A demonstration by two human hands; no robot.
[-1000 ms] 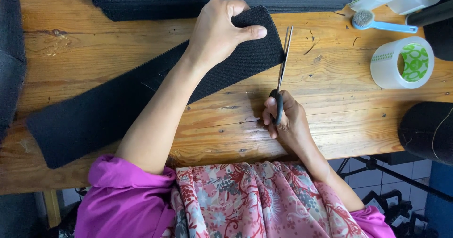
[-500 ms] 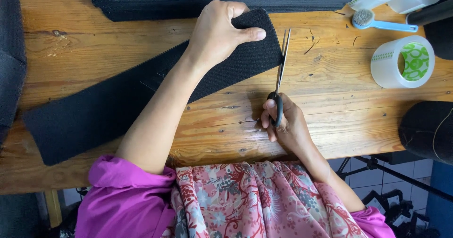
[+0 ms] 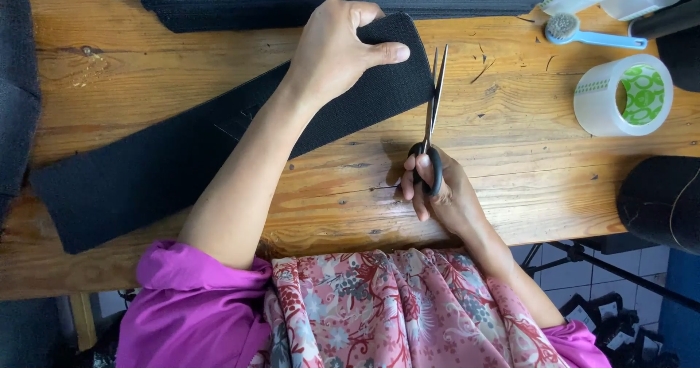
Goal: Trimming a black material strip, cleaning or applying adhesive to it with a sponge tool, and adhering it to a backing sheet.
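Observation:
A long black fabric strip [image 3: 153,164] lies slantwise across the wooden table [image 3: 525,134]. My left hand [image 3: 335,51] presses down on the strip's upper right end, thumb stretched toward its edge. My right hand [image 3: 441,193] grips the black handles of a pair of scissors [image 3: 432,109]. The blades point away from me, slightly parted, right beside the strip's right edge.
A stack of black fabric [image 3: 292,0] runs along the table's far edge. Rolls of clear tape [image 3: 623,94] with green cores and a small blue brush [image 3: 583,32] sit at the right. Dark rolls [image 3: 660,200] lie at the right edge, more black material [image 3: 14,83] at the left.
The scissors and my right hand have shifted slightly left, toward the strip's edge. My left hand stays pressed on the strip.

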